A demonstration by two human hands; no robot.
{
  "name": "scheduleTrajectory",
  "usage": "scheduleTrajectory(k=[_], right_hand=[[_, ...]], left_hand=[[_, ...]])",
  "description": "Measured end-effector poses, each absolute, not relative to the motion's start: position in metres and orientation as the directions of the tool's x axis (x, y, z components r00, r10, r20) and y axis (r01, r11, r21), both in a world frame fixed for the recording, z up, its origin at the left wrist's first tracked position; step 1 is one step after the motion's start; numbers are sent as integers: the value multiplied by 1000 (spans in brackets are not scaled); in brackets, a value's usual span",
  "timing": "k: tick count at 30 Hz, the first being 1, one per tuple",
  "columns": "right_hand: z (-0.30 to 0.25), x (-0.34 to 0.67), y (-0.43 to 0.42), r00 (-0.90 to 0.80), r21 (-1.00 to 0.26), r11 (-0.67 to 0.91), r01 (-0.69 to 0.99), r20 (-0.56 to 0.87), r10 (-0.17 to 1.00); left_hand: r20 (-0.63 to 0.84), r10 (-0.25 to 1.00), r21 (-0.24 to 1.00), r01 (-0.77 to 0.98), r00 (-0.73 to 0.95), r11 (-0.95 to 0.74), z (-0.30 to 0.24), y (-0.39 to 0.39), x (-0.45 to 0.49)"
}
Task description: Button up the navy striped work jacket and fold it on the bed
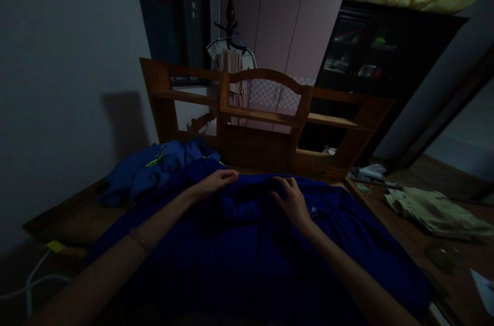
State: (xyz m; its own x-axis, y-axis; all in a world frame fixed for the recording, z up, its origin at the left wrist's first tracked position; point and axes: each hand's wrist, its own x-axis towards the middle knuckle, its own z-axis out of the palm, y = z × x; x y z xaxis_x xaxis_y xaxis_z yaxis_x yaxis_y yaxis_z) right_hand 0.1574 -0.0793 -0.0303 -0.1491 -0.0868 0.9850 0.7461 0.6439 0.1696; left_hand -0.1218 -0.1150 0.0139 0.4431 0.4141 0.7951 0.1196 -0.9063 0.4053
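Note:
A dark blue garment [247,254] lies spread over a wooden table in front of me. My left hand [216,182] rests on its far edge near the collar, fingers curled and pinching the cloth. My right hand [291,200] lies a little to the right on the same edge, its fingers bent onto the fabric and gripping it. Both forearms stretch across the garment.
A crumpled lighter blue garment with neon yellow trim [154,169] lies at the back left. A wooden shelf unit [266,125] stands behind the table. A pale green cloth [436,210] lies at the right. A white cable [34,279] runs at the lower left.

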Motion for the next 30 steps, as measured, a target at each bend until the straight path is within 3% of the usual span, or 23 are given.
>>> scheduleTrajectory(k=[4, 7, 14, 16, 19, 22, 25, 27, 30], right_hand=[[-26, 141, -96, -191, 222, 627, 747, 975, -117], [-21, 128, -101, -178, 202, 528, 825, 979, -96], [-9, 121, -89, -96, 53, 185, 981, 968, 232], [-10, 126, -87, -82, 41, 169, 985, 967, 243], [-12, 131, -86, -36, -5, 242, 970, 985, 167], [-11, 135, -83, 30, -89, 492, 866, 991, 127], [-3, 141, -80, -17, -216, 823, 525, 964, 264], [3, 150, -82, -97, -299, 893, 337, 932, 348], [9, 171, -94, -172, -364, 897, 251, 895, 411]], left_hand=[[841, 377, 406, 9, 389, -914, 15, -127, -115], [853, 346, 381, -12, 390, -925, 14, -137, -105], [915, 239, 257, -15, 325, -966, 17, -154, -84], [929, 234, 256, -42, 285, -966, 19, -155, -82], [927, 247, 285, -98, 283, -954, 17, -156, -80], [920, 252, 307, -152, 300, -940, 14, -159, -75], [924, 265, 316, -160, 276, -935, 15, -163, -72], [936, 271, 309, -152, 226, -939, 19, -162, -76], [944, 295, 315, -139, 148, -939, 26, -156, -86]])
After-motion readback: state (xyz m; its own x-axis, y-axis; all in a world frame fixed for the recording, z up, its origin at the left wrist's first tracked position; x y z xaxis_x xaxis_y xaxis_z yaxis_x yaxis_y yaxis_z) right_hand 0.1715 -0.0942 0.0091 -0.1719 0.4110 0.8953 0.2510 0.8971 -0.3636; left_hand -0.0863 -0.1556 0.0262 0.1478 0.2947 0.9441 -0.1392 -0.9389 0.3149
